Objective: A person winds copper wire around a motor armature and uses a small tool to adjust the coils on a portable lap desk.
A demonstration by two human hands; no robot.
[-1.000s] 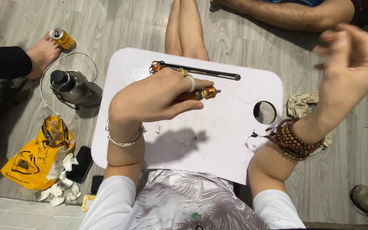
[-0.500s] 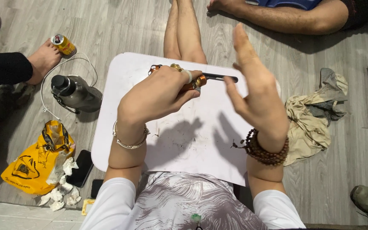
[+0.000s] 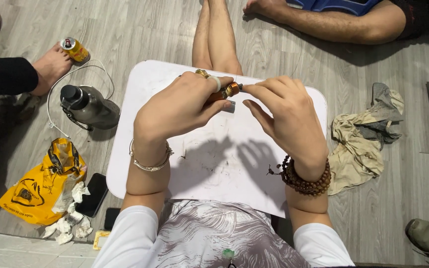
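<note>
Head view: a small copper-coloured metal piece (image 3: 228, 91) sits above the white surface (image 3: 214, 164), pinched in the left hand (image 3: 182, 106). It looks light, rigid, slippery; best held by its sides. Right hand (image 3: 284, 111), fingers loosely curled, touches its tip.

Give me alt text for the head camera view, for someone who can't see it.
Seen from above, a person's left hand grips a small copper-coloured cylinder over a white lap board, the right hand pinching at its tip. A dark flask, yellow bag and crumpled cloth lie on the grey floor.
</note>
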